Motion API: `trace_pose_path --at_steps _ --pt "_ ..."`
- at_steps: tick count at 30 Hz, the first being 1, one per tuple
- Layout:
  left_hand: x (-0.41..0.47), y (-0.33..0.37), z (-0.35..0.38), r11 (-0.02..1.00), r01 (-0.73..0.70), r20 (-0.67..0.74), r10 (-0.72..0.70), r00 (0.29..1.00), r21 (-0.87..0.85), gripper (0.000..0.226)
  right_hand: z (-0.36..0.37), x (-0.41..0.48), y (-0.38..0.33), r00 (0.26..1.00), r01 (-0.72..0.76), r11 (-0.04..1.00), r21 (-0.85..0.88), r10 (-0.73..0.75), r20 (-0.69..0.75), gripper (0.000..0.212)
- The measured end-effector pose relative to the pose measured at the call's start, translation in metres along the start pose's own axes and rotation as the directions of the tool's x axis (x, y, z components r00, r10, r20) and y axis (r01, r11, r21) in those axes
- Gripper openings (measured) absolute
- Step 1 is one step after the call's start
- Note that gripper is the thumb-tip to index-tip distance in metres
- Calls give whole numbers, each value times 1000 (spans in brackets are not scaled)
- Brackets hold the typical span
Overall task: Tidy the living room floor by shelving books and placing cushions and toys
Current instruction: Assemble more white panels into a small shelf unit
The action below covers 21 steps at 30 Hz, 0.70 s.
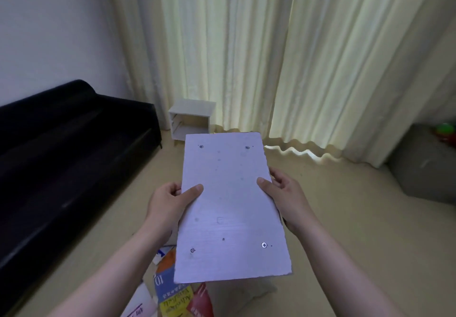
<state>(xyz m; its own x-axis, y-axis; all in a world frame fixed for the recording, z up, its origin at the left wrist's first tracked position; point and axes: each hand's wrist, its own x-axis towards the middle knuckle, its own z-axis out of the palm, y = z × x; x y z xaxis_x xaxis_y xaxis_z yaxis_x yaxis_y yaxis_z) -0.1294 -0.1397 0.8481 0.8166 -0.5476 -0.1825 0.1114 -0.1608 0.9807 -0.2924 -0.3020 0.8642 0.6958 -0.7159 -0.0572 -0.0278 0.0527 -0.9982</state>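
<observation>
Head view, left hand (167, 202), right hand (290, 199) fingers (265, 184) grasping panel (232, 213), toys (445, 130) in grey bin (424, 168)

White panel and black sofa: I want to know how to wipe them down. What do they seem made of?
The white panel: likely laminated particleboard, matte, with faint grain lines, screw heads and a chipped edge. The black sofa: looks like leather or faux leather, smooth with dull sheen; cannot tell which.

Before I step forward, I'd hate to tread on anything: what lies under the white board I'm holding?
Books lie on the floor below the white board: a blue and yellow book, a red book, a white book. The board covers the rest.
</observation>
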Motion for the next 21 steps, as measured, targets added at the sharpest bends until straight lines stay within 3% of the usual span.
trace_pose_path --at_steps 8,16,21 --pt "59 26 100 997 -66 172 57 983 47 26 -83 46 -4 979 17 999 44 -7 -201 24" --pt "89 42 242 993 -111 200 100 975 45 31 -215 92 -10 976 38 997 73 -21 -219 25" --pt "95 51 340 997 -74 209 70 975 10 68 -314 129 -21 979 29 999 19 -24 -204 26"
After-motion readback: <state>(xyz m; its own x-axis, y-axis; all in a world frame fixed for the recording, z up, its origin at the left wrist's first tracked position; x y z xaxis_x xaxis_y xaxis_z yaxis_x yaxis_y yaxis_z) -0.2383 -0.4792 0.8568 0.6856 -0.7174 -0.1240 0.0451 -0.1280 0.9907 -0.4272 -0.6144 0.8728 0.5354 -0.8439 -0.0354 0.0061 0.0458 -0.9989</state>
